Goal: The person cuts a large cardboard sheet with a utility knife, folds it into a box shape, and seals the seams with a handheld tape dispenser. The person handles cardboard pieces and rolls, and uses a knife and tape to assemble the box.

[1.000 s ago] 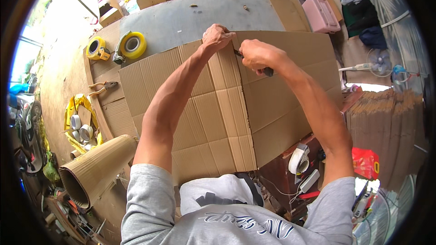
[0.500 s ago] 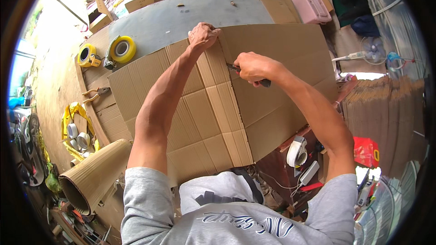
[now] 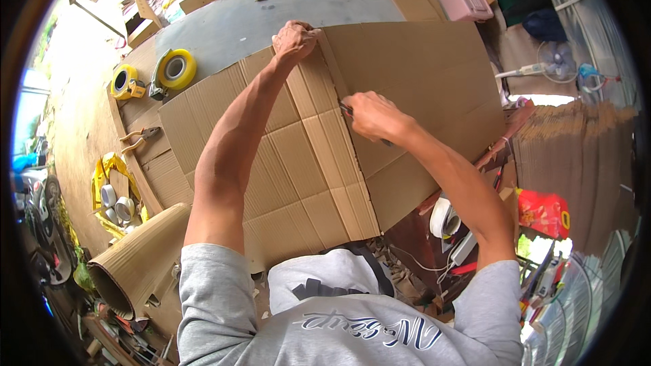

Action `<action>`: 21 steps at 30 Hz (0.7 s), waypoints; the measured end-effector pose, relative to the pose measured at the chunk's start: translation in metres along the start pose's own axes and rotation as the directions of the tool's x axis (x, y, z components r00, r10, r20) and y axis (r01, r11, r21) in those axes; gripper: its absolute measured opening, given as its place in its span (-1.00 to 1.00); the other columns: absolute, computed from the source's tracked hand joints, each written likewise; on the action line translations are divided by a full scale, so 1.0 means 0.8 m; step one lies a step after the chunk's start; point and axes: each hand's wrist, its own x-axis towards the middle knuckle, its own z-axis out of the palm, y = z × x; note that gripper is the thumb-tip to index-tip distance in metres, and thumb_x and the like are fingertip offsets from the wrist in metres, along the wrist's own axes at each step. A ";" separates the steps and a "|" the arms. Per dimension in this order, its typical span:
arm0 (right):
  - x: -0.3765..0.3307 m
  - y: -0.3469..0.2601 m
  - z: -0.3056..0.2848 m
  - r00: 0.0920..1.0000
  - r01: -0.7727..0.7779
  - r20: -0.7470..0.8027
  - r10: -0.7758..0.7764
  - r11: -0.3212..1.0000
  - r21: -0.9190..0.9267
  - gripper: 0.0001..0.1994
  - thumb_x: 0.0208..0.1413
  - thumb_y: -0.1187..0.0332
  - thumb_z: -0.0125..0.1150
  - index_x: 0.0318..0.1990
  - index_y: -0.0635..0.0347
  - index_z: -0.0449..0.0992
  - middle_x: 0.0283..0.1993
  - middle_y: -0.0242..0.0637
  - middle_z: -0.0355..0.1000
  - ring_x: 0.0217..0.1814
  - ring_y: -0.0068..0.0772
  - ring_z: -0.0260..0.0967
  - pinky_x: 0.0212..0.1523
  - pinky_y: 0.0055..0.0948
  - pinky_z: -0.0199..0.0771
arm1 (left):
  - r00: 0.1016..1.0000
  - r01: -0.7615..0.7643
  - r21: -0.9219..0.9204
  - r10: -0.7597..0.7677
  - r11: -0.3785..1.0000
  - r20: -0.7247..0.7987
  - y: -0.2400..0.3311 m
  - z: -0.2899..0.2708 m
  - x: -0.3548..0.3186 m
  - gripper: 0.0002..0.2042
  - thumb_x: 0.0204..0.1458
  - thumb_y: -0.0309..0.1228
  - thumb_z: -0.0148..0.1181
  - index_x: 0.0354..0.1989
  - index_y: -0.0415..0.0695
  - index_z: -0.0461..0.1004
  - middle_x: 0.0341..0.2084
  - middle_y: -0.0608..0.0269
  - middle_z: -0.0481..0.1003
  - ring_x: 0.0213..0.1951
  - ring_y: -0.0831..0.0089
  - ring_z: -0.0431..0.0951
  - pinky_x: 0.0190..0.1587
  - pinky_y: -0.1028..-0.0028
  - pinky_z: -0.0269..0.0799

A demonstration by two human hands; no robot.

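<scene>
Brown corrugated cardboard sheet (image 3: 407, 88), flat, creased; left hand (image 3: 293, 38) pressing far edge; right hand (image 3: 369, 115) gripping cutter (image 3: 346, 109).

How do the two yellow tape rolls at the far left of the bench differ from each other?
The larger tape roll looks bigger and lies nearer the cardboard sheet; the smaller tape roll lies farther left, toward the bench edge. The larger one shows a wide grey core, the smaller a darker, narrower hole. Both are yellow, seem to sit in dispensers, and lie beyond the left hand, untouched.
</scene>
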 end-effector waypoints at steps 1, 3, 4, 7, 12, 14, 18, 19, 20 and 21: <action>0.008 0.002 0.008 1.000 -0.006 -0.002 0.006 1.000 -0.021 -0.84 -0.02 0.53 0.00 -0.32 0.37 0.51 -0.33 0.25 0.52 -0.15 0.34 0.50 -0.17 0.12 0.50 | 1.000 -0.021 0.002 0.021 1.000 -0.009 0.004 0.005 -0.001 -0.66 -0.02 0.00 0.30 -0.21 0.05 0.73 -0.23 0.14 0.67 -0.08 0.14 0.63 0.06 0.22 0.40; -0.002 0.002 0.009 0.999 0.040 -0.020 -0.041 0.999 -0.037 -0.82 -0.04 0.55 0.00 -0.28 0.36 0.50 -0.31 0.25 0.52 -0.14 0.36 0.50 -0.15 0.13 0.51 | 0.998 -0.041 0.014 0.042 0.999 -0.045 -0.004 0.004 0.000 -0.66 -0.03 0.00 0.31 -0.24 0.03 0.73 -0.33 0.18 0.67 -0.17 0.21 0.65 -0.03 0.26 0.47; -0.010 0.003 0.011 0.998 0.062 -0.029 -0.063 0.997 -0.046 -0.81 -0.04 0.56 0.00 -0.27 0.35 0.50 -0.31 0.25 0.52 -0.13 0.36 0.49 -0.14 0.13 0.51 | 0.997 -0.052 0.019 0.053 0.998 -0.062 -0.007 0.004 0.001 -0.66 -0.04 0.00 0.32 -0.26 0.02 0.73 -0.38 0.20 0.67 -0.21 0.25 0.67 -0.08 0.28 0.51; -0.069 0.024 0.049 0.984 0.143 -0.095 -0.152 0.985 -0.097 -0.77 -0.05 0.57 0.01 -0.20 0.34 0.49 -0.26 0.25 0.52 -0.11 0.37 0.48 -0.10 0.15 0.51 | 0.999 0.008 -0.002 -0.008 1.000 -0.047 -0.011 0.004 0.000 -0.65 -0.04 0.00 0.32 -0.27 0.00 0.72 -0.38 0.18 0.67 -0.22 0.22 0.66 -0.08 0.28 0.50; -0.065 0.017 0.050 0.999 0.038 -0.014 -0.038 0.999 -0.008 -0.73 -0.05 0.58 0.03 -0.14 0.34 0.48 -0.23 0.23 0.53 -0.09 0.33 0.50 -0.10 0.17 0.50 | 0.998 -0.014 0.065 0.018 0.998 -0.063 0.002 0.005 -0.002 -0.67 -0.02 0.00 0.29 -0.26 0.04 0.72 -0.30 0.18 0.67 -0.13 0.18 0.64 0.03 0.21 0.41; -0.054 0.019 0.060 1.000 0.014 0.020 -0.014 1.000 0.001 -0.74 -0.04 0.57 0.03 -0.15 0.35 0.48 -0.23 0.23 0.53 -0.08 0.30 0.50 -0.10 0.16 0.50 | 0.999 -0.021 0.069 0.023 0.997 -0.033 -0.004 0.002 -0.005 -0.67 0.00 0.00 0.27 -0.22 0.09 0.73 -0.18 0.18 0.67 -0.03 0.15 0.62 0.12 0.15 0.32; -0.093 0.032 0.110 0.969 0.118 -0.208 -0.132 0.990 -0.078 -0.63 -0.01 0.57 0.02 0.02 0.26 0.45 -0.24 0.23 0.54 -0.12 0.37 0.50 -0.10 0.20 0.49 | 0.999 0.003 0.039 -0.002 0.999 -0.037 -0.009 0.007 -0.003 -0.69 -0.02 -0.02 0.27 -0.25 0.07 0.72 -0.22 0.16 0.68 -0.05 0.13 0.62 0.11 0.13 0.32; -0.114 0.034 0.121 0.977 0.122 -0.167 -0.132 0.990 -0.068 -0.59 0.01 0.56 0.02 0.08 0.23 0.42 -0.23 0.25 0.54 -0.14 0.43 0.49 -0.10 0.23 0.49 | 0.999 0.027 0.013 -0.027 1.000 -0.043 -0.015 0.008 0.000 -0.70 -0.02 -0.05 0.26 -0.26 0.06 0.72 -0.23 0.14 0.67 -0.06 0.12 0.62 0.11 0.14 0.31; -0.120 0.031 0.120 0.988 0.076 -0.130 -0.079 0.997 -0.027 -0.60 0.01 0.56 0.02 0.07 0.23 0.42 -0.23 0.25 0.53 -0.14 0.43 0.49 -0.10 0.24 0.49 | 0.999 0.018 0.006 -0.017 1.000 -0.051 -0.015 0.008 0.000 -0.70 -0.03 -0.05 0.26 -0.26 0.06 0.72 -0.24 0.14 0.67 -0.06 0.12 0.62 0.11 0.14 0.31; -0.125 0.028 0.115 0.995 0.029 -0.091 -0.027 1.000 0.012 -0.61 0.01 0.56 0.03 0.06 0.24 0.43 -0.24 0.25 0.53 -0.14 0.43 0.49 -0.10 0.24 0.49 | 0.998 0.008 -0.002 -0.008 1.000 -0.059 -0.014 0.009 -0.001 -0.71 -0.03 -0.06 0.25 -0.26 0.06 0.72 -0.24 0.14 0.67 -0.07 0.12 0.62 0.11 0.15 0.31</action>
